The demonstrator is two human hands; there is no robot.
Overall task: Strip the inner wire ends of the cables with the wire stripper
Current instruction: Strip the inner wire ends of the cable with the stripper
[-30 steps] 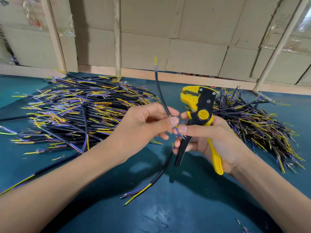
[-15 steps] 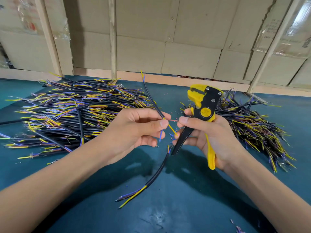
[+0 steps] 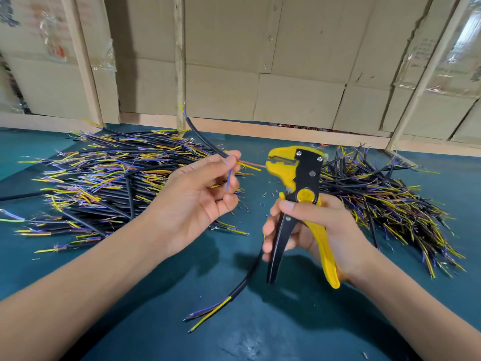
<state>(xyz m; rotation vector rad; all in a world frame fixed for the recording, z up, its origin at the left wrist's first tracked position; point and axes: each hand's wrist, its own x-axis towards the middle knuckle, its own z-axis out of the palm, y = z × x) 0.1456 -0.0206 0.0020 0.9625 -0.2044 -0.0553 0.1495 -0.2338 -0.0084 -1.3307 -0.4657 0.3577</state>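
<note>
Change: both hands have lifted and parted since a second ago; the stripper head, then upright beside the left fingertips, now leans toward the wire ends.
Left hand (image 3: 197, 201): palm up, thumb and forefinger pinching a black cable (image 3: 208, 143) near its cut end; the other fingers curl loosely.
Cable: its far end rises up and left over the pile; at the pinch a yellow wire (image 3: 250, 166) and a pinkish one point right toward the tool, and a blue wire (image 3: 229, 179) hangs down across the palm.
Right hand (image 3: 317, 230): fingers wrapped round the handles of the wire stripper (image 3: 299, 178), thumb lying across the pivot.
Wire stripper: yellow and black, head up and tilted left; the yellow wire's tip lies at the mouth of the head, and whether it is inside I cannot tell.
Second cable (image 3: 244, 280): runs from behind the right hand's fingers down to the bench (image 3: 286, 329), its yellow and purple wires fanned out at the low end.
Left pile (image 3: 104, 183): many black cables with coloured ends, on the bench behind the left forearm.
Right pile (image 3: 385, 204): another heap, behind the right hand.
Scraps (image 3: 263, 195): small insulation bits on the bench between the hands.
Backdrop: cardboard boxes (image 3: 286, 74) behind wooden slats.
</note>
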